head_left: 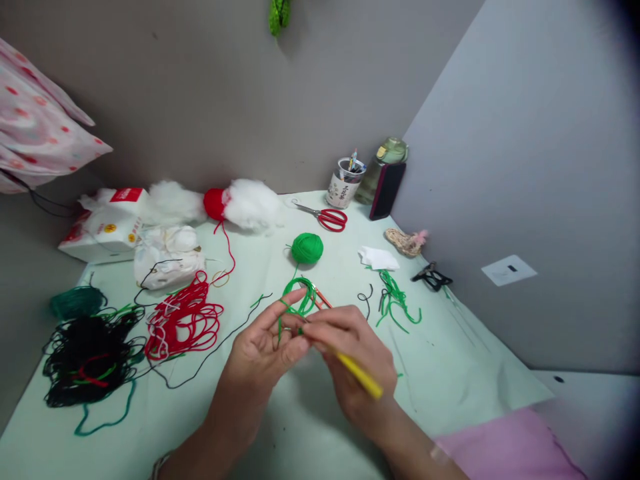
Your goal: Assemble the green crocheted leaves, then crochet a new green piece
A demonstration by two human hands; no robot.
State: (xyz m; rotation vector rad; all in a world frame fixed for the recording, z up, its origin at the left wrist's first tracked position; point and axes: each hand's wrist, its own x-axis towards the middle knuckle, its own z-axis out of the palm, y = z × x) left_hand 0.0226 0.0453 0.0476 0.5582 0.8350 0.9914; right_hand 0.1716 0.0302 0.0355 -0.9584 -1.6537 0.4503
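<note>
A crochet hook with a yellow handle (361, 375) lies in my right hand (357, 363), its fingers closed round it. The hook's tip meets a small bit of green yarn at the fingertips of my left hand (265, 343). That hand pinches the green piece between thumb and fingers, and a green strand runs over its raised forefinger. The piece is mostly hidden by the fingers. Just beyond my hands lie loose loops of green yarn (300, 298), which lead up to a green yarn ball (307, 249). An orange tool (323, 298) shows partly behind the fingers.
Red-handled scissors (333, 220), a pen jar (345, 183), a bottle (393, 152) and a propped phone (388, 191) stand or lie at the back. Red yarn (187, 320) and black yarn (90, 360) are tangled at left. Green scraps (395, 300) and a black clip (433, 276) lie right.
</note>
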